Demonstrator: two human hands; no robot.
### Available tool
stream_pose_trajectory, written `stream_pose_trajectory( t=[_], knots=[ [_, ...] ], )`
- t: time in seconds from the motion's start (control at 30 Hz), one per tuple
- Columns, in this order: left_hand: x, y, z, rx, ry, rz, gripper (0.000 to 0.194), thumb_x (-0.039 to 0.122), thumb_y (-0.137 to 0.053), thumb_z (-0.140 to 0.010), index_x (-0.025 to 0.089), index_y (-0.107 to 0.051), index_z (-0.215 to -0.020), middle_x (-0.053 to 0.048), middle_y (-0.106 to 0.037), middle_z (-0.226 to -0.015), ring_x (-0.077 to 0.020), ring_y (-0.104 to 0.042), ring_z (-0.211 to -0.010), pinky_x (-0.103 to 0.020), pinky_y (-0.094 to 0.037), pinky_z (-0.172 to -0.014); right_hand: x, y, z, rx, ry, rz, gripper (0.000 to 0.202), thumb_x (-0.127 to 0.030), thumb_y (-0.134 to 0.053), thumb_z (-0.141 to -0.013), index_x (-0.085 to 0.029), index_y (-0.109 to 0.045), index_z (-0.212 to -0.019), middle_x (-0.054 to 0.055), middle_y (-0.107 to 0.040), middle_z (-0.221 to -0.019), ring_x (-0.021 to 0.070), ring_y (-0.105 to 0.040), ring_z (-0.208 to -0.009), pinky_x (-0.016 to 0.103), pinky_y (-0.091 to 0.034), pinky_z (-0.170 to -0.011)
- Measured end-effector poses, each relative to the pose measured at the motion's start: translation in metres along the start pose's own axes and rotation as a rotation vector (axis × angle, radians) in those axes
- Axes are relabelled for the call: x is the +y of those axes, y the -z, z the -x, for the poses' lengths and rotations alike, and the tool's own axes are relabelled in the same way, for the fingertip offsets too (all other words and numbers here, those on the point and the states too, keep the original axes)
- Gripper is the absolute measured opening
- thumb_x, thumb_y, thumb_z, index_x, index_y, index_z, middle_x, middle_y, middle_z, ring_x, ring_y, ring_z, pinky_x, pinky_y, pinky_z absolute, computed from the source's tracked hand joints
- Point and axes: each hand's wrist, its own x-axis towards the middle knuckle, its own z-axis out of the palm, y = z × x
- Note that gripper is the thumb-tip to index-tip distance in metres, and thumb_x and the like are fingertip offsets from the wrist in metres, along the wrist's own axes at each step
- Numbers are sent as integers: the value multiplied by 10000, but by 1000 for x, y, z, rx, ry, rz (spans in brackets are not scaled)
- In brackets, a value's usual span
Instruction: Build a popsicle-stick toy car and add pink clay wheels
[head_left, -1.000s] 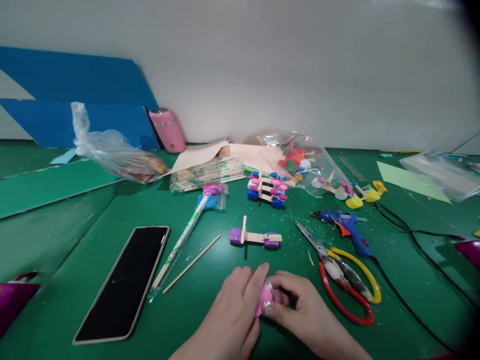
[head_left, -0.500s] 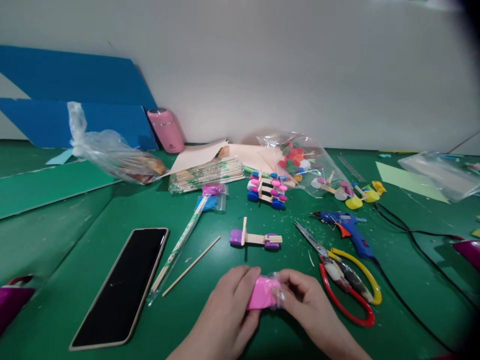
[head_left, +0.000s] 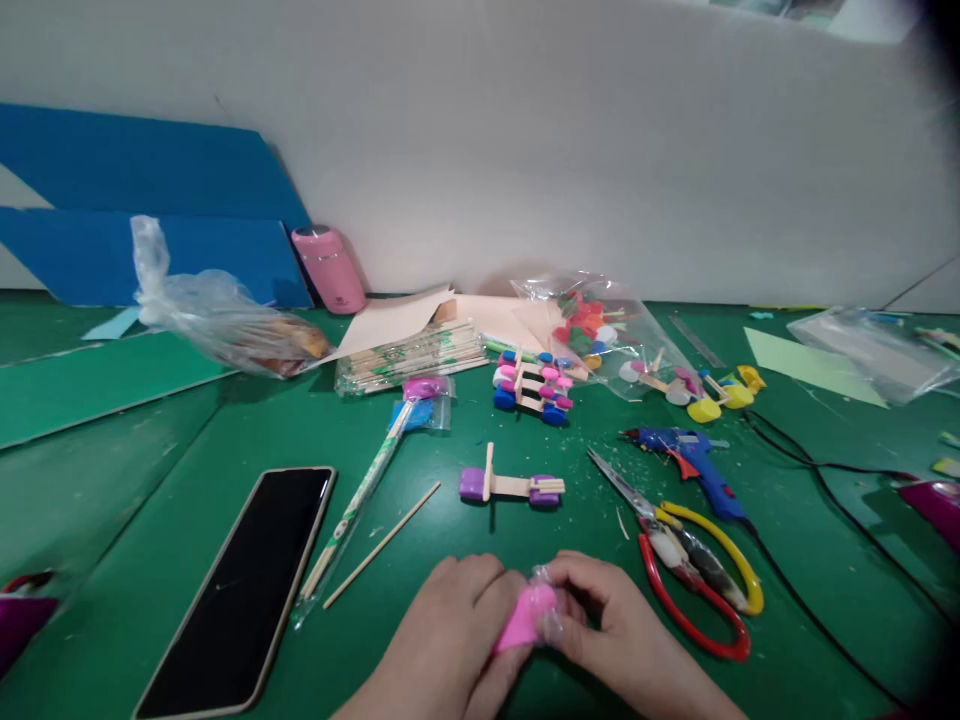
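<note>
Low in the view, a soft pink lump, seemingly modelling clay (head_left: 523, 622), sits between both hands in a clear plastic wrapper (head_left: 551, 628). My left hand (head_left: 457, 625) is closed round its left side. My right hand (head_left: 600, 615) pinches the wrapper at the right end. Just beyond the hands lies a small craft-stick piece (head_left: 510, 487) with purple clay blocks at its ends and an upright stick. A thin wooden stick (head_left: 382, 545) lies left of it. Scissors with red and yellow handles (head_left: 682, 555) rest open to the right of my right hand.
A black phone (head_left: 244, 590) lies at left, beside a sleeve of chopsticks (head_left: 364, 490). A blue glue gun (head_left: 690, 462) trails its cord at right. Farther back stand small colourful stick models (head_left: 532, 388), a plastic bag of coloured pieces (head_left: 592, 330) and a pink flask (head_left: 328, 268).
Both hands have shifted slightly nearer to me. The pink lump has tilted, and less of it shows between the fingers. The view has tipped up slightly.
</note>
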Motion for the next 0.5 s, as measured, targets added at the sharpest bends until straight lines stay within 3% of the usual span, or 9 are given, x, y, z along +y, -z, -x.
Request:
stream_pose_trajectory(
  t=[0.37, 0.5],
  knots=[
    [-15, -24, 13, 337, -46, 3, 333, 230, -510, -803, 204, -418, -1122, -66, -589, -934, -203, -557, -770, -321, -478, -658, -11, 6, -1, -48, -30, 73, 144, -299, -609, -761, -156, -599, -747, -44, -421, -617, 87, -358, -585, 185, -304, -514],
    [-14, -25, 11, 325, -50, 99, 328, 223, -513, -808, 209, -414, -1121, -59, -581, -939, -184, -559, -787, -294, -484, -681, -12, 7, -1, -13, 40, 92, 152, -279, -600, -771, -188, -632, -888, -8, -528, -746, 110, -453, -651, 204, -355, -570]
  ],
)
